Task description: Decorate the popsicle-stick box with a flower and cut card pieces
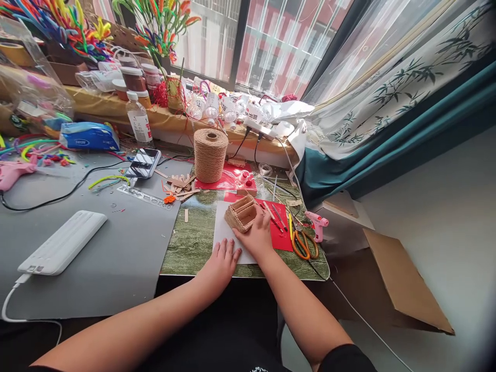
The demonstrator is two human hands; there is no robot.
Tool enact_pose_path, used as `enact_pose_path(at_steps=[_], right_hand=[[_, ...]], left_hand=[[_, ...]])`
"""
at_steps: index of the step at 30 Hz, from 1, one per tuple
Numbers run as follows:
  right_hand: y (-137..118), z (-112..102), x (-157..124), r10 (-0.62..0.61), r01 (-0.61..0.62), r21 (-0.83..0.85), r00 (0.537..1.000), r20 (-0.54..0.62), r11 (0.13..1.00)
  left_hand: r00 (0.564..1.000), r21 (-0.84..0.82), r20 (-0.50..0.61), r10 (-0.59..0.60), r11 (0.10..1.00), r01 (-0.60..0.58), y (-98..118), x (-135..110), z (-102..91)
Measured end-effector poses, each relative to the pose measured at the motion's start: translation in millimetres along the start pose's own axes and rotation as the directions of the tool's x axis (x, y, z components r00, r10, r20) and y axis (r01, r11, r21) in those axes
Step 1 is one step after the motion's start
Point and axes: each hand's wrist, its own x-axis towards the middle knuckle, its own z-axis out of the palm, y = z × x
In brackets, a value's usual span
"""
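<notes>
A small box wrapped in brown twine [241, 213], with dividers inside, is tilted above a white sheet [221, 227]. My right hand [258, 233] grips its right side, thumb at the near edge and fingers over the wall. My left hand [225, 257] lies flat on the sheet's near-left part, its fingers stretched out and holding nothing. Right of the box, several pencils or thin sticks [279, 217] rest on red paper [284, 240]. Scissors with orange handles [302, 245] lie beside that paper.
Behind the box stands a big spool of twine [211, 157], with loose wooden sticks [182, 187] to its left. A pink glue gun [318, 225] sits at the right edge. A phone [143, 163] and a white power bank [64, 243] are on the left. An open cardboard box [403, 279] stands right.
</notes>
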Motion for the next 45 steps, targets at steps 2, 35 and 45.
enact_pose_path(at_steps=[2,35,45], right_hand=[[1.4,-7.2,-8.1,-0.005,0.005,-0.007,1.0,0.014,1.0],[1.3,8.1,10.0,0.026,-0.027,-0.021,0.999,-0.022,0.999],[7.4,5.5,8.4,0.007,-0.007,0.01,1.0,-0.004,1.0]], left_hand=[[1.0,0.008,-0.01,0.012,1.0,-0.012,-0.4,0.1,0.6],[1.0,-0.079,-0.009,0.005,0.997,-0.006,-1.4,4.3,10.4],[0.999,-0.013,-0.024,0.045,0.999,-0.045,-4.5,4.7,12.1]])
